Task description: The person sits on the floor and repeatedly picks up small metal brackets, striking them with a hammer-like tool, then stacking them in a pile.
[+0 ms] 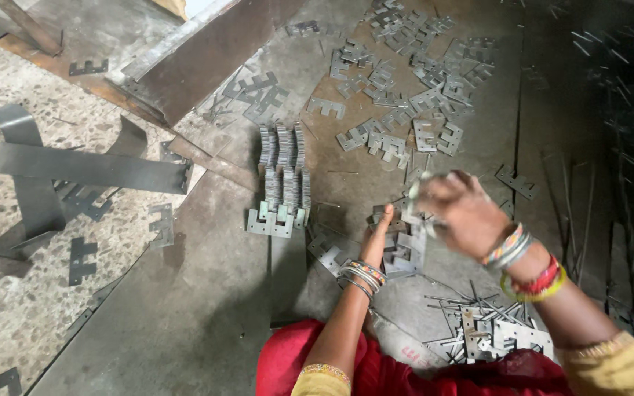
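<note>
Floor sheet: a dark metal sheet (207, 308) covers the middle of the floor; its left edge runs diagonally from lower left up toward the neat stack, with speckled stone floor (9, 323) beyond it.
Open room: the widest bare stretch of the sheet lies to the lower left of the hands, between the person's red clothing (295, 359) and the diagonal edge.
Crowded sides: a loose heap of stampings (405, 81) fills the top; long grey metal strips (82, 167) lie well apart on the left; thin offcut slivers (471, 330) sit by the right arm.
Angled plate: a rusty slanted plate (207, 55) closes off the upper left.
Neat stack: rows of stampings stood on edge (284, 176), just left of the hands, with flat pieces at their foot.
Left hand: the left hand (378, 229) points up the frame, fingers closed around a bundle of stampings (403, 246) that rests on the sheet.
Right hand: the right hand (460, 213) is blurred above the bundle, fingers curled; something pale shows at the fingertips, but I cannot tell how firmly it is gripped.
Bundle's look: flat, pale grey, notched sheet-metal pieces pressed face to face, just right of the neat stack.
Wrists: bangles on both.
</note>
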